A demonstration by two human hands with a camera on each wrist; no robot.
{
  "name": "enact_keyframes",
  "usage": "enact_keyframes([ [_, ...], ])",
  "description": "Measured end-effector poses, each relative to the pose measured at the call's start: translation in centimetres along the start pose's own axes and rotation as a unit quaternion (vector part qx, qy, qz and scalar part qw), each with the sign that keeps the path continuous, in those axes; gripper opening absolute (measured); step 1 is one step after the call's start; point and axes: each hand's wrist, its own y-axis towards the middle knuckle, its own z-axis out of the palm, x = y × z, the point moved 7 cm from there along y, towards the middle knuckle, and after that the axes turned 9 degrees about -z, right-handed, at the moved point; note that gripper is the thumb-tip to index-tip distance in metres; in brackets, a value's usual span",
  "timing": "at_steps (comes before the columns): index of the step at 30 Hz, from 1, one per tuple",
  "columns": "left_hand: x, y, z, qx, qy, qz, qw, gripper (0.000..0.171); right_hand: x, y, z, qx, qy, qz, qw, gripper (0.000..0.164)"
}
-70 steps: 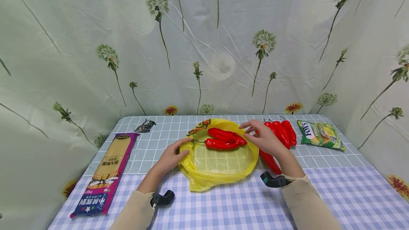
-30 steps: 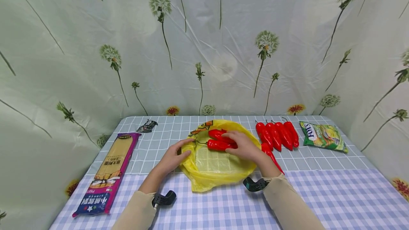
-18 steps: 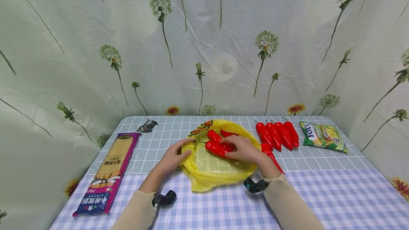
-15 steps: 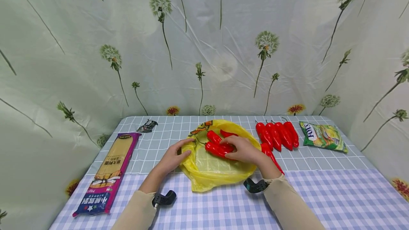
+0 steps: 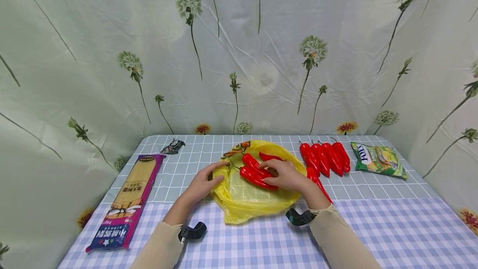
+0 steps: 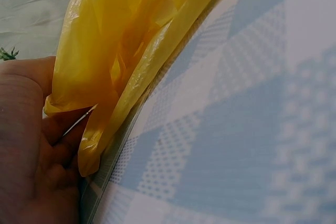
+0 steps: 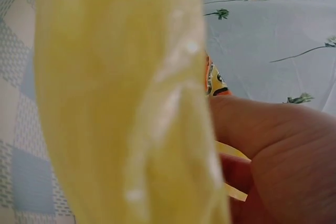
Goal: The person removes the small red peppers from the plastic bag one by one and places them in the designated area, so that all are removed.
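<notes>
A yellow plastic bag (image 5: 257, 209) stands with its mouth wide, and 3 long red peppers (image 5: 249, 174) lie inside. My left hand (image 5: 199, 184) holds the bag's left rim; in the left wrist view its thumb and fingers lie on either side of the yellow film (image 6: 107, 51). Reaching over the right rim, my right hand (image 5: 286, 174) has thumb and fingers around the middle pepper (image 5: 251, 161). The front pepper's tip shows below that thumb, while the third pepper (image 5: 269, 156) lies behind. In the right wrist view, the bag wall (image 7: 115, 103) hides most of the fingers.
Several more red peppers (image 5: 324, 159) lie in a row right of the bag, with another pepper (image 5: 317, 182) close by its right side. Farther right is a green Fox's packet (image 5: 379, 160). A long pasta packet (image 5: 128, 202) and a crumpled black wrapper (image 5: 173, 147) lie to the left.
My right hand has moved down and left into the bag onto the peppers. The front two peppers have turned, their tips now slanting toward me. The left hand has stayed on the rim.
</notes>
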Motion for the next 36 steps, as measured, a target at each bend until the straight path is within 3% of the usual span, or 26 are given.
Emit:
enact_keyframes([
  [13, -0.2, 0.1, -0.1, -0.004, 0.007, 0.001, 1.0, 0.047, 0.2, 0.0, 0.2, 0.017, 0.016, -0.018, 1.0, 0.04],
  [22, -0.2, 0.1, 0.0, 0.001, -0.002, -0.001, 1.0, 0.047, 0.4, -0.1, 0.5, 0.048, 0.032, -0.027, 0.998, 0.033],
  [36, 0.1, 0.1, 0.0, 0.0, -0.001, 0.001, 1.0, 0.046, 0.9, -0.2, 0.7, 0.059, 0.02, -0.04, 0.997, 0.016],
])
